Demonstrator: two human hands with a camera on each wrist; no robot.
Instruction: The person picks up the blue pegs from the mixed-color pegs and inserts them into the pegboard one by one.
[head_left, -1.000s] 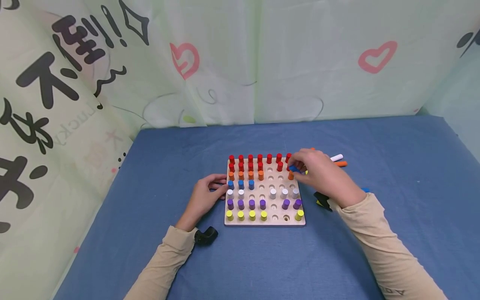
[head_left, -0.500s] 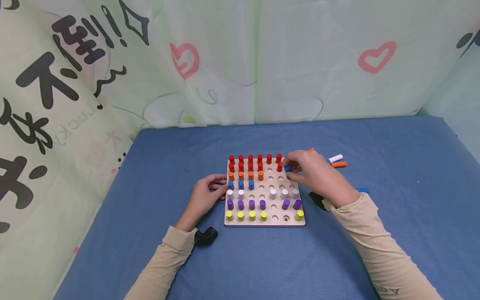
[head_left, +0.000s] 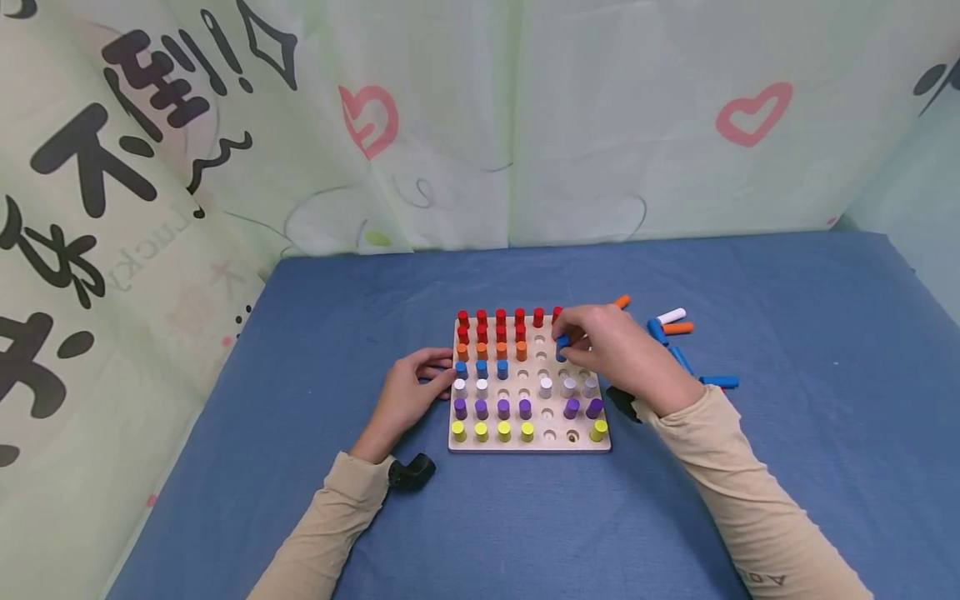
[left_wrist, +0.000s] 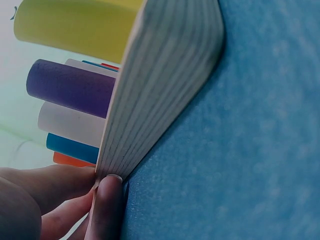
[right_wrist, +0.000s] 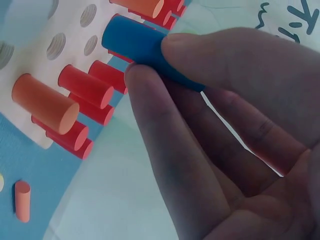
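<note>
A light wooden pegboard (head_left: 487, 447) lies on the blue cloth, with rows of red, orange, blue, white, purple and yellow pegs standing in it. Between thumb and fingertips my right hand (head_left: 618, 348) pinches a blue peg (head_left: 562, 346) over the back right of the board; in the right wrist view this blue peg (right_wrist: 132, 40) is clear of the holes. At the board's left edge my left hand (head_left: 408, 400) holds on with thumb and fingertips. The left wrist view shows those fingers (left_wrist: 107, 200) against the layered side of the board. My right hand hides some back right pegs.
Right of the board lie loose pegs: a white peg (head_left: 671, 316), an orange peg (head_left: 678, 328) and several blue ones, including a blue peg (head_left: 720, 382). Another orange peg (head_left: 622, 301) lies behind my right hand. A printed curtain (head_left: 585, 125) hangs behind the table.
My right hand has moved left over the board with the blue peg, which now stands more upright. More loose blue pegs show at the right. My left hand has stayed in place.
</note>
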